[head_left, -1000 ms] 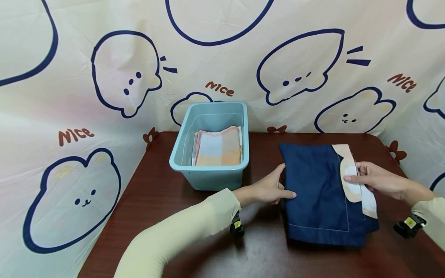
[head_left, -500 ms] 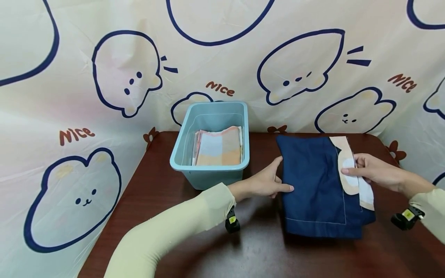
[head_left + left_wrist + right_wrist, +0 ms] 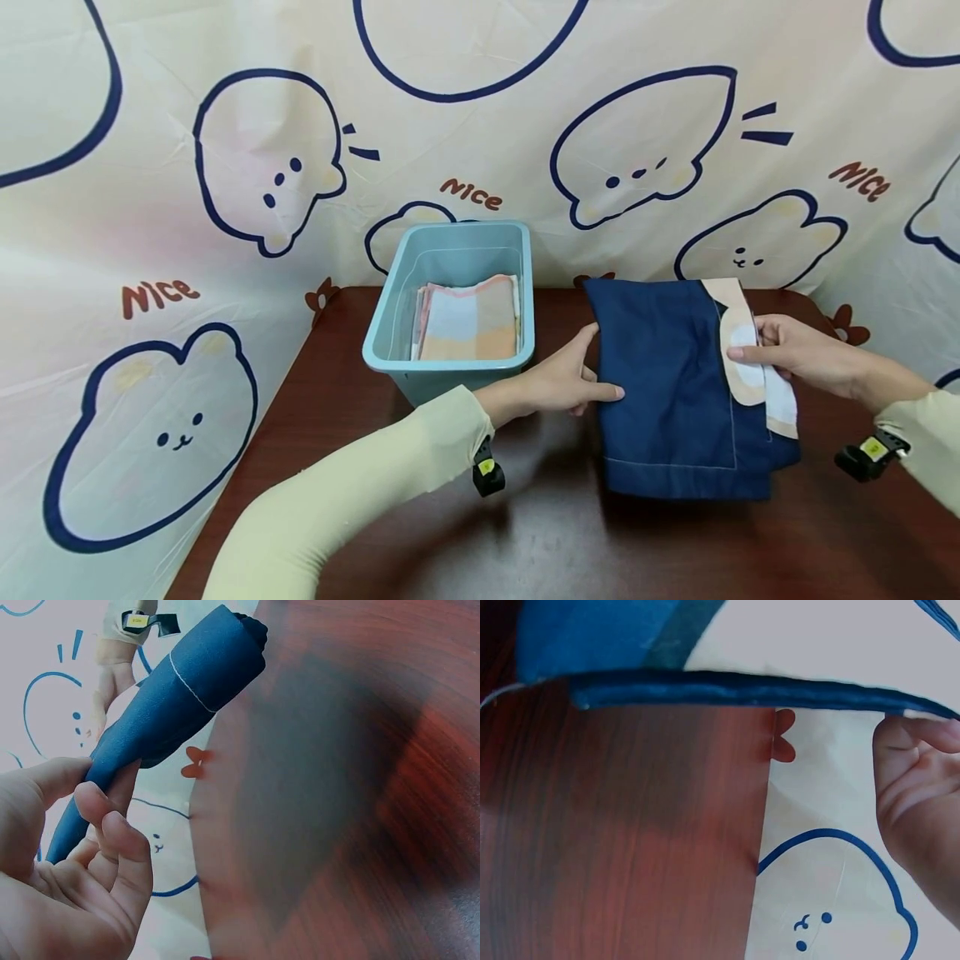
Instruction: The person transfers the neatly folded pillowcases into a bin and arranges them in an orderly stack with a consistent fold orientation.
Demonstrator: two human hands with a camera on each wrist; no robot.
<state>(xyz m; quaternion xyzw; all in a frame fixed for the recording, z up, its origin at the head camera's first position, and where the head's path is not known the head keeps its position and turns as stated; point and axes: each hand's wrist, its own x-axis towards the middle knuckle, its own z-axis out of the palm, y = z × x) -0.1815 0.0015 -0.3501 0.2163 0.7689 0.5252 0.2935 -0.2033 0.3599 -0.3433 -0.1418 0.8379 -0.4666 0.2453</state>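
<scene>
A folded navy blue cloth (image 3: 660, 383) with white stitching and a beige and white print along its right side hangs between my two hands. Its left edge is pinched between the thumb and fingers of my left hand (image 3: 558, 379). My right hand (image 3: 813, 357) grips the opposite edge, thumb on the printed part. In the left wrist view the cloth (image 3: 187, 682) appears edge-on, above the tabletop, with its shadow below. From the right wrist, the cloth's lower side (image 3: 727, 688) shows, held by my hand (image 3: 922, 795) at the right; some fingertips are hidden.
Left of the cloth, a light blue plastic bin (image 3: 448, 365) stands near the back of the dark wooden table (image 3: 375, 500). Folded checked cloths (image 3: 468, 321) lie inside it. A printed sheet (image 3: 465, 133) hangs behind the table and at its sides.
Both hands have raised the navy cloth and shifted it slightly left and away from me. The grip at each edge stays the same, and the bin has not moved.
</scene>
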